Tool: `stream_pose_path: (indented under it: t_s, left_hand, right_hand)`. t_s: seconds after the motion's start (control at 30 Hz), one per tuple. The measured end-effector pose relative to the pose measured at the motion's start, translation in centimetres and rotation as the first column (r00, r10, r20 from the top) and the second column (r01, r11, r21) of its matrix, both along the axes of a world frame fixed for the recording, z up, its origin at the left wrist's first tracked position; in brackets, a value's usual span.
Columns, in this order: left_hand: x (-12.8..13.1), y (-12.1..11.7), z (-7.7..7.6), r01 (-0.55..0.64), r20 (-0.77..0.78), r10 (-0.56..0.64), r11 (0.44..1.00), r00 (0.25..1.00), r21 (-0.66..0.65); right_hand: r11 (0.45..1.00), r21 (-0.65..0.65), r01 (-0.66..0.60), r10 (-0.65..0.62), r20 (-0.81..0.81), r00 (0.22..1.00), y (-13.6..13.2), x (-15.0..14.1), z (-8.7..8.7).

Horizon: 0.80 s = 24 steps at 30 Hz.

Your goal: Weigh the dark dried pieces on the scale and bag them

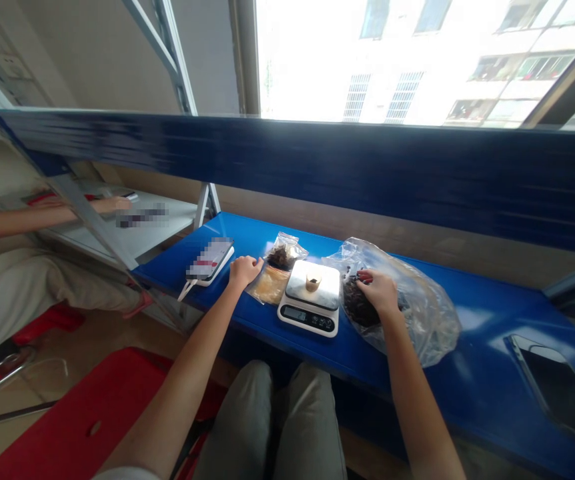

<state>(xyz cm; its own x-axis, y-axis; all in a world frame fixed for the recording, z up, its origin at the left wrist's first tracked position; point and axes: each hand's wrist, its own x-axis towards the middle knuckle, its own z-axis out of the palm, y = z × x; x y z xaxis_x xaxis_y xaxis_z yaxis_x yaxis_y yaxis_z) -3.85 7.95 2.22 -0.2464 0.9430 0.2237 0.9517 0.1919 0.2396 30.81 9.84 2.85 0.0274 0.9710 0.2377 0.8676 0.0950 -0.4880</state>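
My right hand (380, 292) reaches into the mouth of a large clear plastic bag (430, 320). Its fingers are bent together on dark dried pieces (360, 303) there. On the blue tabletop, my left hand (245, 270) rests with curled fingers beside a small clear bag of yellowish material (270, 285); its palm side is hidden. Between my hands stands a white digital scale (312, 297) with a lit display. A small tan cup (313, 281) with something dark inside is on the scale's plate. Behind the yellowish bag lies another small bag of dark pieces (283, 253).
A phone on a white power bank with a cable (211, 260) lies at the left of the blue table (262, 327). Another phone (560, 380) is at the right. A blue beam (317, 160) crosses behind. Another person's arm (42, 220) and a red stool (92, 413) are leftward.
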Motion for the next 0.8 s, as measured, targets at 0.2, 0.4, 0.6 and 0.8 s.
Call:
stream_pose_path:
  t_s: [0.2, 0.4, 0.6, 0.8]
  left_hand:
    - [-0.2, 0.2, -0.2, -0.002, 0.003, 0.002, 1.0, 1.0, 0.002]
    - [-0.2, 0.1, 0.1, 0.003, 0.001, -0.003, 1.0, 1.0, -0.011]
    - [-0.1, 0.0, 0.2, 0.004, -0.009, -0.004, 1.0, 1.0, 0.004]
    - [-0.1, 0.0, 0.2, 0.005, -0.004, -0.005, 1.0, 1.0, -0.011]
  right_hand:
    - [0.997, 0.074, -0.026, 0.029, -0.048, 0.998, 0.1, 0.0, 0.0]
    - [0.992, 0.112, -0.058, 0.082, -0.226, 0.971, 0.3, 0.0, 0.0]
    - [0.997, 0.024, -0.076, 0.079, -0.186, 0.979, -0.1, -0.4, 0.4]
    - [0.994, -0.044, -0.097, 0.09, -0.131, 0.987, -0.7, -0.5, 0.8]
